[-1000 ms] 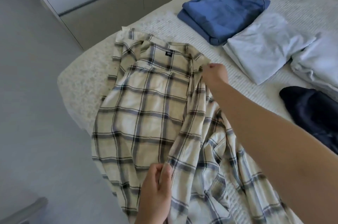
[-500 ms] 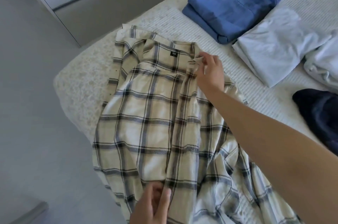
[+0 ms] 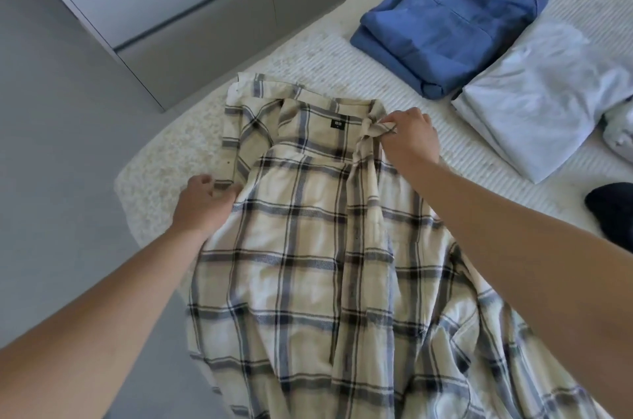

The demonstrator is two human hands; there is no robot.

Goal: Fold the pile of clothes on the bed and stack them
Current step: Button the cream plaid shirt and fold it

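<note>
Pinching the plaid shirt [image 3: 308, 264] collar, the right hand [image 3: 409, 141] gripped fabric; the left hand [image 3: 202, 206], fingers curled, held its shoulder near the bed [image 3: 164, 158] corner.

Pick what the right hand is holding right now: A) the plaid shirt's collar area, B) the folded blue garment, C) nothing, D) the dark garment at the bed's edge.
A: the right hand pinches a bunched bit of the plaid shirt by its collar, next to the neck label, while the folded blue garment and the dark garment lie untouched.
</note>
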